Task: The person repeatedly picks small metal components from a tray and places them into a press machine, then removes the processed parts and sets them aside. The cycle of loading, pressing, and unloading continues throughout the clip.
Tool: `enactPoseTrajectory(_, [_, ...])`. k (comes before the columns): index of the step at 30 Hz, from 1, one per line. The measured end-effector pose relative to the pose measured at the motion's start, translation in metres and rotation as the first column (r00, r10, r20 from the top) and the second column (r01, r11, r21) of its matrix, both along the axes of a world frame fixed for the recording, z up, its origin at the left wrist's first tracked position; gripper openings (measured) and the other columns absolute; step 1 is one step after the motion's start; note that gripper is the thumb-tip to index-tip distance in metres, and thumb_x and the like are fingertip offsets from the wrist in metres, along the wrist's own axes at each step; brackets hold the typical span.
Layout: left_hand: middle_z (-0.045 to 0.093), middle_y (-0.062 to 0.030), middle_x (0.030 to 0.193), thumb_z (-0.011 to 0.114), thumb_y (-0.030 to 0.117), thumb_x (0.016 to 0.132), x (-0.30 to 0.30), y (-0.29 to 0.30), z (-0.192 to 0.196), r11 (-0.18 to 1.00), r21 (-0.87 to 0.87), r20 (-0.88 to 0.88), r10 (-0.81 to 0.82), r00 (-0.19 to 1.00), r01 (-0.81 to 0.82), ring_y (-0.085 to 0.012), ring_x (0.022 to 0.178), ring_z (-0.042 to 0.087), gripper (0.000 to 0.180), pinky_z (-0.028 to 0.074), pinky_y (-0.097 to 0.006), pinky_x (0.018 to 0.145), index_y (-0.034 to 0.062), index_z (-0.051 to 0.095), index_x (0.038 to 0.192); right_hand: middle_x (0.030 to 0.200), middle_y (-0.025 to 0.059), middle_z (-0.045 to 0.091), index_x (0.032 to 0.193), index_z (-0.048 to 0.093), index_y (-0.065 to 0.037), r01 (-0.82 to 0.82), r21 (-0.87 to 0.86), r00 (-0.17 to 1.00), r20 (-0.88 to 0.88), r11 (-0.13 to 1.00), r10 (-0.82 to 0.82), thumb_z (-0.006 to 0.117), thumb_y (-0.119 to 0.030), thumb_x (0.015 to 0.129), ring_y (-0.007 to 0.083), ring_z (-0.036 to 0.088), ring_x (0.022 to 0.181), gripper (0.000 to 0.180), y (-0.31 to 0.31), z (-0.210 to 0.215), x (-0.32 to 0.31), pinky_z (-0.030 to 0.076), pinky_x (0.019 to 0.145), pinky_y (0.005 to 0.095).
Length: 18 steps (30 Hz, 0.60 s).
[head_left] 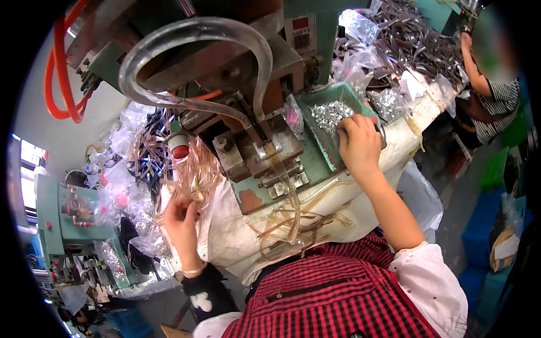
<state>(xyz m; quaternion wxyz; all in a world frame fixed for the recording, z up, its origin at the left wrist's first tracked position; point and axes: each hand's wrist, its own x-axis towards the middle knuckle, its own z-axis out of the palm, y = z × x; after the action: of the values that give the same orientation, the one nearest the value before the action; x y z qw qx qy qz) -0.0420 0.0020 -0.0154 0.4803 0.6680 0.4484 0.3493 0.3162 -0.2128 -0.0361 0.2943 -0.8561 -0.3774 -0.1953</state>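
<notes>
A metal press (262, 155) stands before me. A clear plastic strip (294, 211) runs from its die down toward the table edge. My right hand (360, 145) is over the right side of a green tray (322, 147), fingers bent down and together beside a heap of small silver metal pieces (331, 115). Whatever lies between those fingertips is hidden. My left hand (183, 221) is raised at the near edge of a pile of amber, see-through strips (197, 169). Its thumb and fingers are curled together, and I cannot make out anything in them.
More clear strips (315, 218) lie on the white cloth below the press. A red button (180, 151) sits left of it; a thick clear hose (197, 25) loops above. Dark strips (403, 34) heap at the back right, where a person in a striped top (501, 107) works.
</notes>
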Motion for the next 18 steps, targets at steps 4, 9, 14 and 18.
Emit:
enactPoseTrajectory(4, [0.070, -0.0064, 0.090, 0.063, -0.001, 0.097, 0.005, -0.034, 0.014, 0.989, -0.015, 0.258, 0.147, 0.955, -0.149, -0.0105, 0.069, 0.061, 0.014, 0.046, -0.022, 0.062, -0.0008, 0.063, 0.111, 0.092, 0.0106, 0.068, 0.093, 0.066, -0.006, -0.011, 0.222, 0.980, -0.191, 0.975, 0.054, 0.069, -0.008, 0.087, 0.0338, 0.064, 0.085, 0.007, -0.009, 0.004, 0.001, 0.050, 0.074, 0.0443])
enactPoseTrajectory(9, [0.069, -0.0094, 0.088, 0.055, 0.012, 0.105, 0.021, -0.059, 0.091, 0.935, 0.351, 0.278, -0.049, 0.959, -0.054, -0.0109, 0.069, 0.058, 0.018, 0.045, -0.023, 0.059, -0.0018, 0.062, 0.115, 0.089, 0.0134, 0.069, 0.100, 0.070, -0.004, -0.061, 0.216, 0.989, -0.118, 0.974, 0.088, 0.072, -0.004, 0.085, 0.0342, 0.065, 0.083, 0.014, -0.014, 0.006, 0.010, 0.051, 0.076, 0.0425])
enactPoseTrajectory(14, [0.069, -0.0127, 0.089, 0.057, 0.014, 0.104, 0.016, -0.080, 0.079, 0.930, 0.361, 0.302, -0.044, 0.952, -0.072, -0.0132, 0.067, 0.061, 0.017, 0.047, -0.024, 0.054, 0.0000, 0.062, 0.111, 0.091, 0.0115, 0.069, 0.097, 0.072, -0.003, -0.005, 0.270, 0.989, -0.139, 0.963, 0.044, 0.071, -0.002, 0.085, 0.0324, 0.065, 0.084, 0.011, -0.028, 0.008, -0.009, 0.051, 0.076, 0.0408])
enactPoseTrajectory(18, [0.068, -0.0134, 0.091, 0.057, 0.016, 0.105, 0.030, -0.071, 0.094, 0.914, 0.402, 0.342, -0.100, 0.934, -0.049, -0.0143, 0.072, 0.062, 0.018, 0.049, -0.023, 0.054, -0.0007, 0.060, 0.109, 0.090, 0.0120, 0.070, 0.097, 0.073, -0.003, -0.099, 0.259, 0.990, -0.076, 0.961, 0.123, 0.072, -0.001, 0.085, 0.0318, 0.066, 0.084, 0.012, -0.019, 0.017, -0.005, 0.052, 0.075, 0.0395])
